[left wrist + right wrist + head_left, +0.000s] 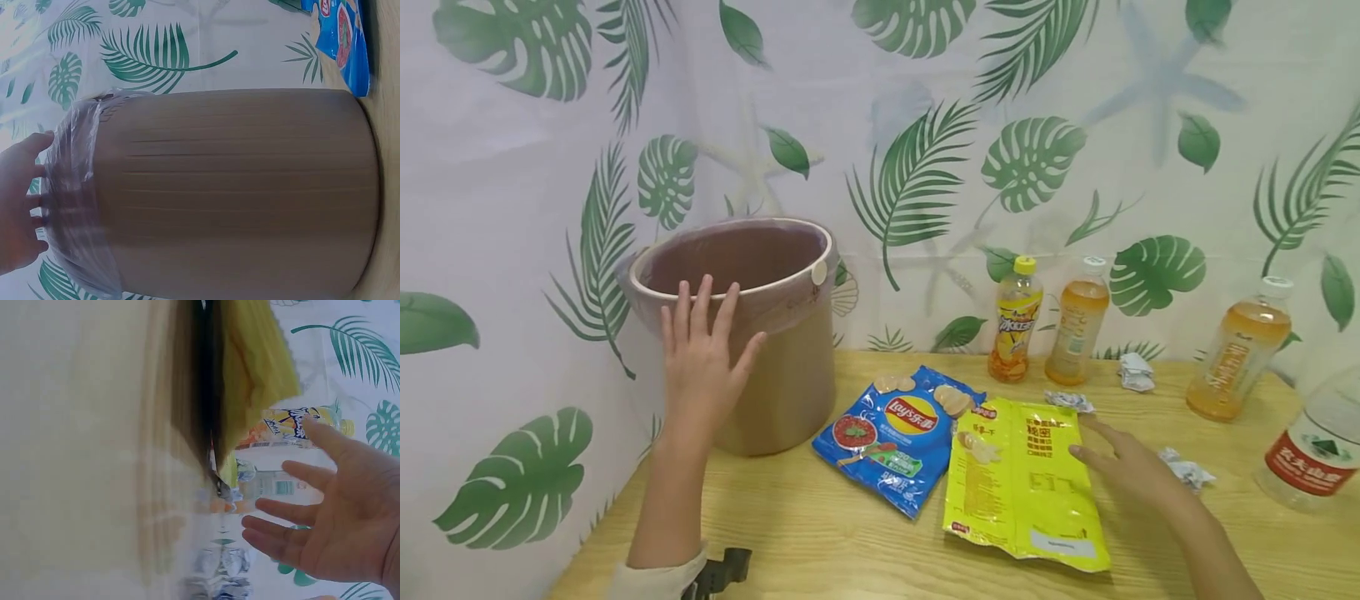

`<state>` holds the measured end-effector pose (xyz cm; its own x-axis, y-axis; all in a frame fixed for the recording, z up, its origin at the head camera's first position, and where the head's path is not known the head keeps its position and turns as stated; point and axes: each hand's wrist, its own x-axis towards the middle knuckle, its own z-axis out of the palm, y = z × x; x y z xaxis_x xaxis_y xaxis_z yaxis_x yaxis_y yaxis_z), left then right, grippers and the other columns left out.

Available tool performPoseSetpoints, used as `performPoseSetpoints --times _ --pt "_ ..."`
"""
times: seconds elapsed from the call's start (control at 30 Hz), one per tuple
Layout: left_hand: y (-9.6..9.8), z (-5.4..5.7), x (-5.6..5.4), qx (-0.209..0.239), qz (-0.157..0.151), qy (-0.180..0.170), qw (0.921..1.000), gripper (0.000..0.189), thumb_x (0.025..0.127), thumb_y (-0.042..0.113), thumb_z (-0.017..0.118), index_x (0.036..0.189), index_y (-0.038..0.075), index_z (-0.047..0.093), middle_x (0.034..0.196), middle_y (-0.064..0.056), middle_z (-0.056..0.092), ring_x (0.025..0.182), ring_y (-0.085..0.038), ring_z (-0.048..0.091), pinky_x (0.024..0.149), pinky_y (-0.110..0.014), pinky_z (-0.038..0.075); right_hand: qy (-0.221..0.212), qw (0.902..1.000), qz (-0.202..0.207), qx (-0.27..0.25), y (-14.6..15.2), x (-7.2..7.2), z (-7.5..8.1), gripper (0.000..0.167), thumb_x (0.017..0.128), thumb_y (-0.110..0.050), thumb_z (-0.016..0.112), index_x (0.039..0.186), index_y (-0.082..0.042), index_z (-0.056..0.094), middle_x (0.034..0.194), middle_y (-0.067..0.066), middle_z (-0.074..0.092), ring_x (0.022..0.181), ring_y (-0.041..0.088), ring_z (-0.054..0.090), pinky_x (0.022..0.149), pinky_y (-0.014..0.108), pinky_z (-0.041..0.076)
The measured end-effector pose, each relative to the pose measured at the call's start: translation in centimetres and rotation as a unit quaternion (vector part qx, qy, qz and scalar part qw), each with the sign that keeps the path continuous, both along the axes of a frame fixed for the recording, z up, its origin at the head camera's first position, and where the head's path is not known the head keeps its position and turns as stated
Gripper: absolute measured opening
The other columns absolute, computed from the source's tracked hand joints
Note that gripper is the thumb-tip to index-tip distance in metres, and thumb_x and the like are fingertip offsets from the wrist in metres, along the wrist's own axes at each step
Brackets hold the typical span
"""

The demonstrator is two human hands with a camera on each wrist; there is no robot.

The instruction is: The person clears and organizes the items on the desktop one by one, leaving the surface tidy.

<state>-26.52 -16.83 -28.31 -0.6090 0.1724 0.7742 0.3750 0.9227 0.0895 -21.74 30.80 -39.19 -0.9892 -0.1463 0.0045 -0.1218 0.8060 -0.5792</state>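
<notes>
A brown trash bin (775, 367) with a clear plastic liner (75, 187) folded over its rim stands at the left of the table. My left hand (700, 371) is raised in front of it with fingers spread, close to the rim. Whether the fingertips touch the liner I cannot tell. A yellow snack bag (1026, 483) lies flat to the right of a blue Lay's chip bag (895, 442), their edges meeting. Beside the yellow bag's right edge hovers my right hand (1131, 467), fingers extended and nothing held; the right wrist view shows its palm.
Behind the bags stand a yellow-capped drink bottle (1015, 321) and an orange drink bottle (1077, 325). Farther right are another orange bottle (1240, 354) and a red-labelled bottle (1311, 454). Crumpled paper (1137, 372) lies among them. A leaf-patterned cloth (917, 108) hangs behind the table.
</notes>
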Motion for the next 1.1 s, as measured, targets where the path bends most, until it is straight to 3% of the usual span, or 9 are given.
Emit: performPoseSetpoints --times 0.17,0.37,0.63,0.8,0.93,1.1 --pt "0.0 -0.5 -0.1 0.005 -0.002 0.004 1.0000 0.065 0.090 0.034 0.056 0.144 0.009 0.030 0.149 -0.016 0.016 0.137 -0.030 0.002 0.108 -0.047 -0.001 -0.043 0.9987 -0.007 -0.024 0.9 -0.1 -0.7 0.066 0.096 -0.039 0.045 0.137 0.009 0.029 0.130 0.039 0.033 0.105 0.055 0.045 0.073 0.061 0.043" --pt "0.3 -0.6 -0.3 0.016 0.003 -0.018 0.9997 0.070 0.091 0.034 0.056 0.147 0.013 0.020 0.152 -0.010 0.005 0.137 -0.027 -0.005 0.108 -0.045 -0.003 -0.035 0.9980 0.004 -0.053 1.2 -0.3 -1.6 0.061 0.094 -0.034 0.050 0.133 0.011 0.035 0.125 0.039 0.039 0.110 0.055 0.041 0.077 0.061 0.042" --pt "0.0 -1.2 0.4 0.013 0.007 -0.047 0.9988 0.072 0.091 0.033 0.057 0.147 0.011 0.018 0.153 -0.008 -0.001 0.137 -0.028 -0.008 0.108 -0.044 -0.001 -0.031 0.9933 -0.016 -0.111 0.5 -0.2 -3.4 0.057 0.090 -0.026 0.059 0.128 0.012 0.041 0.122 0.037 0.043 0.109 0.052 0.043 0.074 0.042 0.052" --pt "-0.2 -1.2 0.5 0.013 0.004 -0.050 0.9987 0.073 0.090 0.032 0.058 0.147 0.012 0.017 0.153 -0.008 0.000 0.137 -0.025 -0.010 0.109 -0.044 0.000 -0.031 0.9844 -0.056 -0.164 0.0 -0.5 -4.1 0.050 0.088 -0.015 0.061 0.126 0.013 0.043 0.121 0.035 0.044 0.108 0.048 0.045 0.074 0.040 0.052" --pt "-0.1 -1.3 0.6 0.015 0.003 -0.051 0.9986 0.074 0.090 0.032 0.058 0.148 0.013 0.015 0.153 -0.007 -0.002 0.137 -0.025 -0.011 0.109 -0.044 0.000 -0.020 0.9770 -0.086 -0.194 0.0 -0.4 -4.3 0.045 0.087 -0.008 0.061 0.123 0.013 0.046 0.114 0.031 0.050 0.098 0.037 0.054 0.070 0.036 0.052" --pt "-0.1 -1.3 0.5 0.017 -0.002 -0.044 0.9989 0.075 0.090 0.031 0.059 0.148 0.014 0.014 0.153 -0.007 -0.001 0.137 -0.026 -0.008 0.109 -0.044 0.001 -0.036 0.9554 -0.108 -0.273 0.1 -0.6 -4.3 0.044 0.086 -0.002 0.060 0.123 0.015 0.044 0.106 0.024 0.056 0.081 0.017 0.060 0.068 0.031 0.053"
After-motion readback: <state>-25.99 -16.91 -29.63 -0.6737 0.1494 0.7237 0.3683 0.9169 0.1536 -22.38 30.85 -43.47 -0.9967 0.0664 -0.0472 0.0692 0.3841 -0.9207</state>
